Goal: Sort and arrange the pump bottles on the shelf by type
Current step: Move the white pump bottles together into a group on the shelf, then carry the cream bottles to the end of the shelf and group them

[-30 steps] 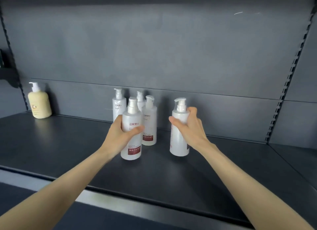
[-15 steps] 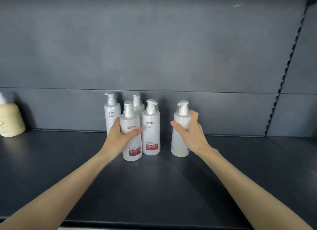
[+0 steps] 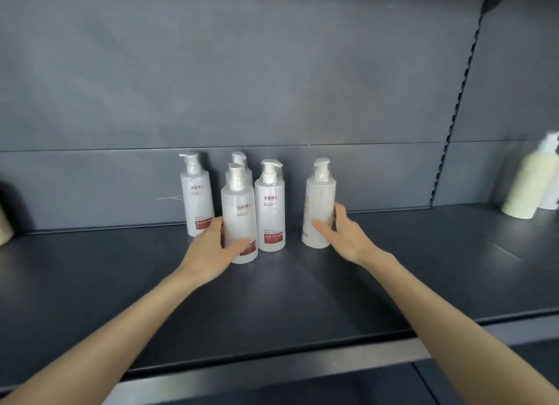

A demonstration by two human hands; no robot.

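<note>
Several white pump bottles with red labels stand on the dark shelf [image 3: 287, 298]. My left hand [image 3: 211, 247] grips the front bottle [image 3: 239, 211] low on its body. Behind it stand a back-left bottle [image 3: 196, 199], a bottle partly hidden at the back [image 3: 240, 161] and one just to the right [image 3: 270, 208]. My right hand [image 3: 341, 235] holds a separate white bottle [image 3: 320, 205] near its base, standing apart to the right with its label turned away.
A cream-coloured pump bottle [image 3: 526, 186] stands on the neighbouring shelf section at the far right, with another white bottle behind it. A sliver of a cream bottle [image 3: 4, 226] shows at the left edge. The shelf's front lip [image 3: 272, 374] runs below my forearms.
Both hands have slid lower on their bottles, from the upper body to near the base. The view has swung right, so the cream bottle on the left has nearly left the frame.
</note>
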